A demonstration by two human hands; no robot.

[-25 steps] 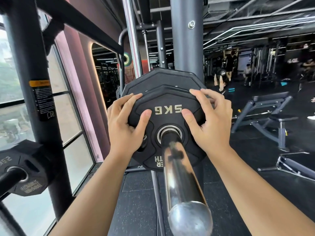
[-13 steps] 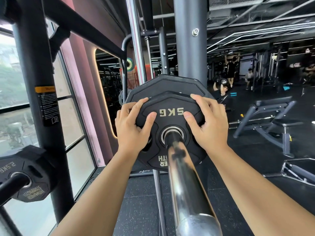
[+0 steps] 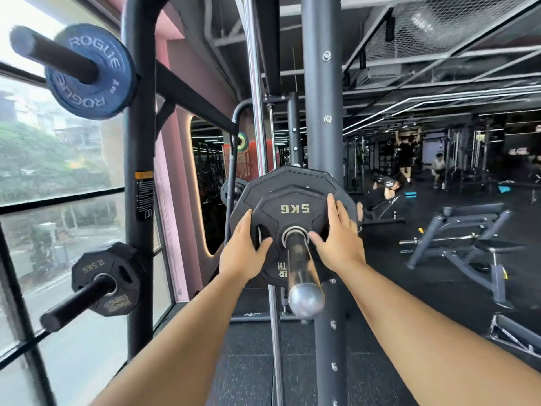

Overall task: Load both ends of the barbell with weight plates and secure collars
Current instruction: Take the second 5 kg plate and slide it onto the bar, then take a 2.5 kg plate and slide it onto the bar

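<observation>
Blue rubber marks the far left: a blue plate [image 3: 87,71] stored on a high peg, and below it a small plate [image 3: 108,276] on a lower one, both beside the rack upright [image 3: 140,200]. Moving in, our left hand [image 3: 243,256] lies flat on the left side of the 5 kg plate [image 3: 292,210], fingers straight and thumb spread toward the hub, pressing rather than gripping. The 5 kg plate sits on the chrome sleeve [image 3: 300,259], seemingly hard against the big plate [image 3: 292,177] behind it and well in from the sleeve's rounded end. Our right hand [image 3: 336,244] mirrors the left on the right side, open, with fingers straight against the plate's face. Farther right a bench [image 3: 468,230] stands well apart. We judge this end loaded but not secured: no collar shows on the sleeve or in either hand. The risks follow from that. If we let go and leave the sleeve bare, the plates could creep outward under any tilt or knock and slide off. If a gap remains between the two plates, a collar would clamp loose. The far end is out of view, so we cannot rule out a lopsided load.
</observation>
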